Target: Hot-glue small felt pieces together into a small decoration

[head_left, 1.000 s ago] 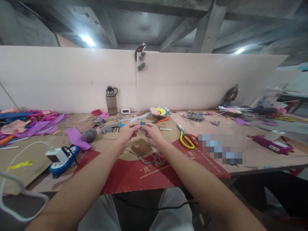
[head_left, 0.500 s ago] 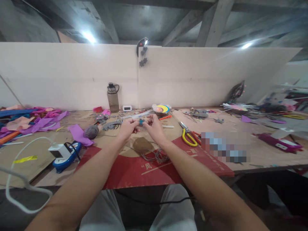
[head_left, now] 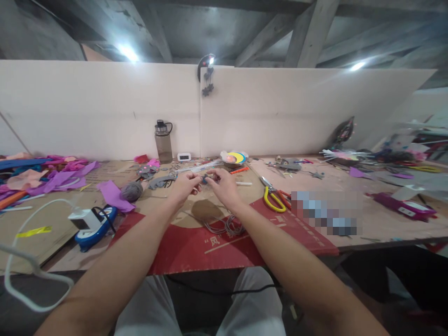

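Note:
Over the cardboard, my left hand [head_left: 189, 184] and my right hand [head_left: 221, 185] are close together, fingertips pinched around a small dark bluish piece [head_left: 204, 179]. It is too small and too covered by my fingers to name. Both hands are closed on it, one from each side. Below them, a tangle of thin grey cord [head_left: 229, 226] rests on the red printed part of the cardboard [head_left: 182, 252]. A round brown patch [head_left: 206, 210] shows between my wrists.
Yellow-handled scissors [head_left: 274, 199] lie to the right, beside a magenta tool [head_left: 404, 205]. Left are a grey yarn ball [head_left: 132, 191], purple felt [head_left: 114, 196] and a blue power strip [head_left: 95, 228] with a white cable. A bottle [head_left: 163, 142] stands by the white partition [head_left: 105, 107].
My right fingers have shifted slightly over the small piece, which now shows less and looks darker. The whole view has moved a little; both hands stay at the same spot over the cardboard.

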The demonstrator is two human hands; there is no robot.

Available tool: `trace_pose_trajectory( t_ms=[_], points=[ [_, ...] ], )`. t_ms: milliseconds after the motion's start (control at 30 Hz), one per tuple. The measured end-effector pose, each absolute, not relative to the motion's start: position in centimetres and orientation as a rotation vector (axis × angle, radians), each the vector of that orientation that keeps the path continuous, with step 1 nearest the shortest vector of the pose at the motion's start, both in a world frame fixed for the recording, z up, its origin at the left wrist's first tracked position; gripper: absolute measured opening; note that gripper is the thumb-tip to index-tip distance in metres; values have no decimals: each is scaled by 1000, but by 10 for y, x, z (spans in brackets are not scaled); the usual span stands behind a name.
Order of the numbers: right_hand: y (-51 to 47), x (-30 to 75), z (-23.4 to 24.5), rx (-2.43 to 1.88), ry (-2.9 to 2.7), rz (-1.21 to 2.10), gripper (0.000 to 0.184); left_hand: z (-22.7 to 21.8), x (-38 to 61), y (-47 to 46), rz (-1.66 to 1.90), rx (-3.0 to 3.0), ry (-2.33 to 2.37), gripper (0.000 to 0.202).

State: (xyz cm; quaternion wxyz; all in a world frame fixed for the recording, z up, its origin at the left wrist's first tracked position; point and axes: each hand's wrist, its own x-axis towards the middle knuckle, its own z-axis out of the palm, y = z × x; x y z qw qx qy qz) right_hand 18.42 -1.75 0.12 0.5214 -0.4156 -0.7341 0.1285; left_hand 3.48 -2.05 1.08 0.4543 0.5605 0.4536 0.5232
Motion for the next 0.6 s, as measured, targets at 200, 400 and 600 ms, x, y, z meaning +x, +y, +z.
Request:
trace_pose_trajectory(
  t_ms=[200,400,600],
  points=[
    [-16,180,-6,-980,-1775,470,25,14,28,-15,1462,1213,1085,20],
    [-17,171,-13,-883,-1976,578,18,17,13,-7,1587,1084,1092,18],
    [-21,177,37,-884,-2075,569,18,23,-7,2,1797,828,1118,10]
  ],
)
